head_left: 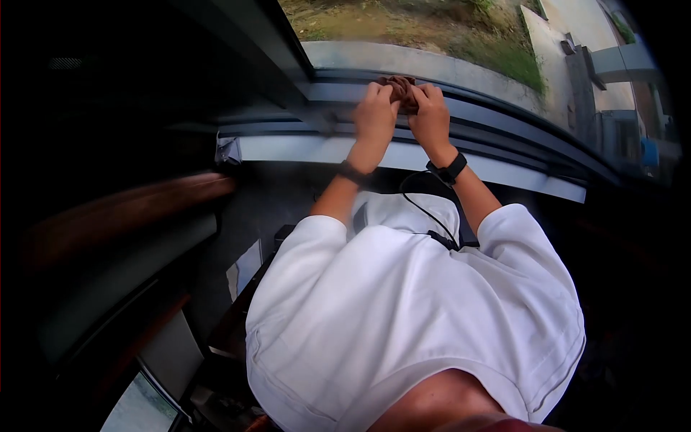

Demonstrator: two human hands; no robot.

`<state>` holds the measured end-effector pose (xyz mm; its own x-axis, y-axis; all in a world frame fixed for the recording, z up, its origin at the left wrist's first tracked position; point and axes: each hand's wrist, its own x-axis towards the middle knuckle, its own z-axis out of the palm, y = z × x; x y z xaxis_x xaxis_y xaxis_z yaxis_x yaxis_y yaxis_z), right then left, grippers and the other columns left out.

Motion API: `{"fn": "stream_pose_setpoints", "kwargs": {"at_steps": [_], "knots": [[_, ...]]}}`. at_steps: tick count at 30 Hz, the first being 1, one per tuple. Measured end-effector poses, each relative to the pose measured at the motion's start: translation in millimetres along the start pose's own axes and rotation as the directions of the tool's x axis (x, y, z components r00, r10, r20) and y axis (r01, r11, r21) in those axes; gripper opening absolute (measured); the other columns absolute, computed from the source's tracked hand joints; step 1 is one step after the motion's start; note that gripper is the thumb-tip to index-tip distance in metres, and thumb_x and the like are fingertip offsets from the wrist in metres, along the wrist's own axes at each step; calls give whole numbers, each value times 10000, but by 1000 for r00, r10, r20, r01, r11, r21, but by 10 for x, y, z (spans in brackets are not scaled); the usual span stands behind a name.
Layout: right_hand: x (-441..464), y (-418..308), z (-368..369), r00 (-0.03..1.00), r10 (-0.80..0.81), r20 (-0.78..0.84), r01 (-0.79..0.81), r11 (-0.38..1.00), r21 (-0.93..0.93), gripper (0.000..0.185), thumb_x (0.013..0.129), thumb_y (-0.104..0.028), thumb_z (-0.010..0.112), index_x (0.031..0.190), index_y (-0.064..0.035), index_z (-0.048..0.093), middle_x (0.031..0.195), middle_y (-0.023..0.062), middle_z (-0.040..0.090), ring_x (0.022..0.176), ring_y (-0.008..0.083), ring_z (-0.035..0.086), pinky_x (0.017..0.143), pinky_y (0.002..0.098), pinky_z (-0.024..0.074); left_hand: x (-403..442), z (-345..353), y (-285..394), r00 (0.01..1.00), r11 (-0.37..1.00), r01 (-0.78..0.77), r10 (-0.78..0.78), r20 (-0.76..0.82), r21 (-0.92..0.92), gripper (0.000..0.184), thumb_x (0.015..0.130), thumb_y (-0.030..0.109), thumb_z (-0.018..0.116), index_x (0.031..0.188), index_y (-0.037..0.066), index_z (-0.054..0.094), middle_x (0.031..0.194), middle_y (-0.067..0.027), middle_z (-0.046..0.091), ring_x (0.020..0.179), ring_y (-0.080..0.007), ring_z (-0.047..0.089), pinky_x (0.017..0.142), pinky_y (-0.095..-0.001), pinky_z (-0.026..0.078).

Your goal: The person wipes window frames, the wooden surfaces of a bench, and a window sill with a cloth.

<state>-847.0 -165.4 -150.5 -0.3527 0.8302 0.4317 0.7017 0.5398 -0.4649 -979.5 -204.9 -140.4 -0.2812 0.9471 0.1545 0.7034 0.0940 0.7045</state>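
Observation:
A bunched brown cloth (pixel 400 92) is gripped between my two hands over the window frame's tracks (pixel 475 115). My left hand (pixel 376 115) has its fingers closed on the cloth's left side. On its right side, my right hand (pixel 430 117) pinches it the same way. Dark bands circle both wrists. Both arms reach forward, and the hands are close together. Part of the cloth is hidden behind the fingers.
Below the tracks runs a white sill (pixel 288 149), with a small crumpled grey item (pixel 229 149) at its left end. A dark window post (pixel 288 79) rises on the left. A black cable (pixel 425 209) hangs before my white shirt. Outside lie grass and concrete.

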Motion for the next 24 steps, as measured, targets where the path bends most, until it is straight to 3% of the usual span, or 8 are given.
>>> {"fn": "stream_pose_setpoints", "kwargs": {"at_steps": [5,10,20,24], "knots": [[-210,266,-299,992,115,-54,-120,987,-104,400,710,68,673,1079,-86,686,998,63,613,972,315,580,780,411,527,-17,416,252,990,992,-115,119,78,-52,268,847,187,748,1088,116,656,1071,-94,607,912,-346,652,727,-458,539],[-204,266,-317,990,123,-74,-132,981,-140,386,724,58,685,1079,-93,692,985,63,616,950,313,578,772,414,518,21,427,229,985,991,-108,118,124,-81,269,844,188,755,1090,128,663,1079,-74,618,919,-335,655,728,-447,539],[-31,-242,187,999,-36,-20,37,999,14,392,702,48,674,1066,-99,684,971,80,595,935,320,559,784,417,493,-146,-155,-294,993,993,-73,64,-103,-88,275,851,135,743,1110,97,658,1070,-113,629,929,-373,655,765,-451,541],[103,-549,486,992,-122,-23,124,987,103,424,726,38,683,1124,-107,680,978,77,601,919,321,563,758,420,502,-160,-459,-558,992,996,58,-64,-109,-62,275,853,101,735,1120,80,672,1068,-137,637,991,-363,637,821,-427,533]]}}
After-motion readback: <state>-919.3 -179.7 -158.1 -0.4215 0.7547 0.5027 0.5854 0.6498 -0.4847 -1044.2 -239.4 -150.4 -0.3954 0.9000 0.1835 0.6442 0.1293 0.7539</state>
